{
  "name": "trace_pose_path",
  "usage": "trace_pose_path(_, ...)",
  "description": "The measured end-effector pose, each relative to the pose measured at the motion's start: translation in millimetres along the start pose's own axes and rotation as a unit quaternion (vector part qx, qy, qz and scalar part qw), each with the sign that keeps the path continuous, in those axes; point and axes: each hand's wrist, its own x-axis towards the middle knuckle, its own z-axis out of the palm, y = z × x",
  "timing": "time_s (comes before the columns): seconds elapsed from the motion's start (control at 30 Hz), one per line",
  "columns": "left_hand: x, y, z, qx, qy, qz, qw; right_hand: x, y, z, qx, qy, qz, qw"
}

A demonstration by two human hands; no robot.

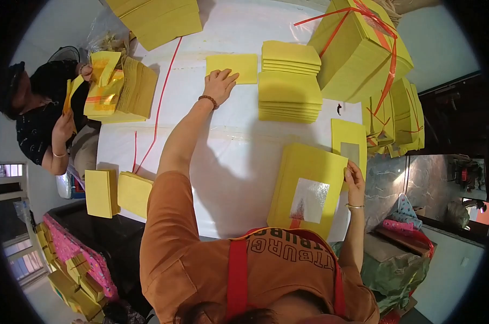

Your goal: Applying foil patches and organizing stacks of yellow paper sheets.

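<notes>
My left hand (221, 83) lies with its fingers spread on a folded yellow paper piece (243, 69) at the far middle of the table. A beaded bracelet is on that wrist. Beside it, to the right, rise two piles of folded yellow paper (288, 89). Nearer to me on the right stands a thick stack of yellow paper sheets (287, 178), its top sheet bearing a silvery rectangle. My right hand (354, 181) pinches the right edge of the top sheet. Under and behind that hand lies another yellow sheet (344, 127) with a greyish rectangle.
The white-covered table (228, 156) carries a tall yellow paper bundle (352, 48) tied with red ribbon, a red string (166, 89), and small yellow stacks (99, 191) at near left. At left a co-worker (44, 113) handles yellow paper beside a fanned bundle (131, 89).
</notes>
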Motion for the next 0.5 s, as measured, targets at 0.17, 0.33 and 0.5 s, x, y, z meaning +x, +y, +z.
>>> trace_pose_path(0.17, 0, -4, 0, 0.027, 0.07, 0.002, 0.997, -3, -7, 23, 0.037, 0.013, -0.036, 0.999)
trace_pose_path(0.33, 5, 6, -1, 0.022, 0.08, -0.005, 0.997, -17, -9, 16, 0.033, 0.019, -0.013, 0.999)
trace_pose_path(0.5, 11, 12, -11, 0.028, 0.056, 0.004, 0.998, -25, -16, 14, 0.062, 0.021, 0.001, 0.998)
